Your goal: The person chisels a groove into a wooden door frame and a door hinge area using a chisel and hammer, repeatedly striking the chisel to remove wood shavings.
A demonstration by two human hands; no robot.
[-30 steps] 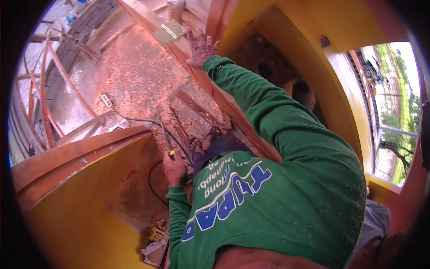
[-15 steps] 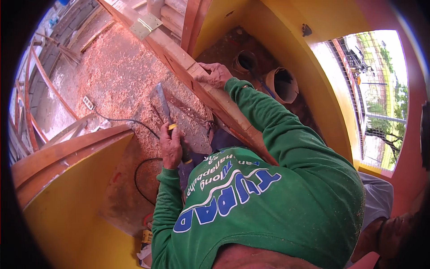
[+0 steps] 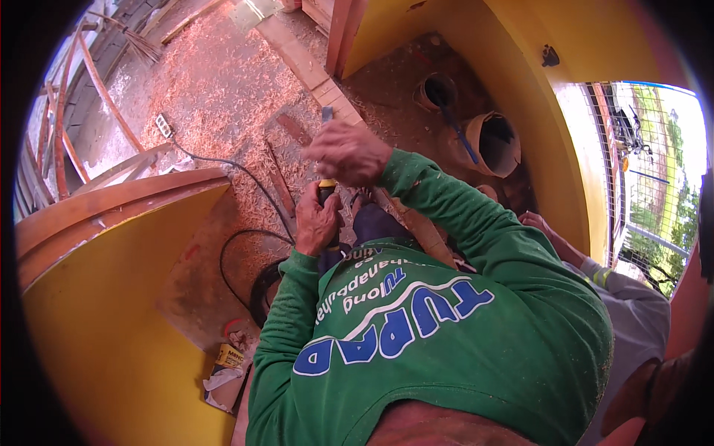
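My left hand [image 3: 318, 217] is closed around the black-and-yellow handle of a chisel [image 3: 326, 193], which points away from me. Curled over its blade is my right hand [image 3: 349, 152], slightly blurred; only the metal tip pokes out past the fingers. The blade's middle is hidden by that hand. Under and beyond my hands runs a long wooden board [image 3: 301, 59], with a metal hinge [image 3: 251, 13] at its far end.
Wood shavings [image 3: 216, 82] cover the floor. A power strip [image 3: 163, 125] trails a black cord on the left. Curved yellow panels [image 3: 134, 297] flank me. Two round pipe-like openings, one a tan cylinder [image 3: 494, 145], lie right. Another person's grey sleeve [image 3: 632, 297] is close at right.
My right hand has left the board and come over to the chisel's blade. The chisel, in my left hand, has shifted right. The board now appears at a different angle.
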